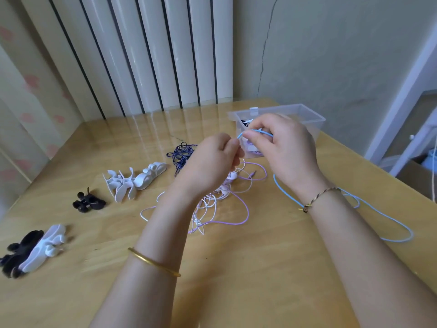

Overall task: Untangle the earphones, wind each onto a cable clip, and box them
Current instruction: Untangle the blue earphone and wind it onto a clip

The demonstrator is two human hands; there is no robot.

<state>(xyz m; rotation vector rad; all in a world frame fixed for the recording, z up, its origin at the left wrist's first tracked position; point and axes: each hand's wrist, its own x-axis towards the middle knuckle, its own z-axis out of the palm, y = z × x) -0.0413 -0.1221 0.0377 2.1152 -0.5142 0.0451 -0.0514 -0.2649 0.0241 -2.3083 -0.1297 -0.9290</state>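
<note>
Both hands are raised above the counter (248, 268), close together, in front of the box (312, 116). The left hand (212, 159) has its fingers curled, and thumb and forefinger pinch one end of the blue cable (256, 130). The right hand (283, 147) pinches the same cable just beside it, so that a short arc of it stands between the two grips. The rest of the blue cable drops below the right hand, passes behind that forearm, and lies in a long loop on the counter to the right.

A gold bangle (153, 262) sits on the left forearm and a braided bracelet (321, 197) on the right wrist.

Under the hands lies a loose pink-and-white tangle (220, 204) of earphones. A dark blue bundle (182, 155) lies just beyond it, near the box. The box is clear plastic, open at the top, and stands at the far right of the counter; dark, white and purple items show inside, too hidden to tell apart.

To the left lie white clips (132, 183) in a heap, then black clips (87, 202). Further left, at the counter's near edge, is a mixed pile (35, 249) of black and white clips.
</note>
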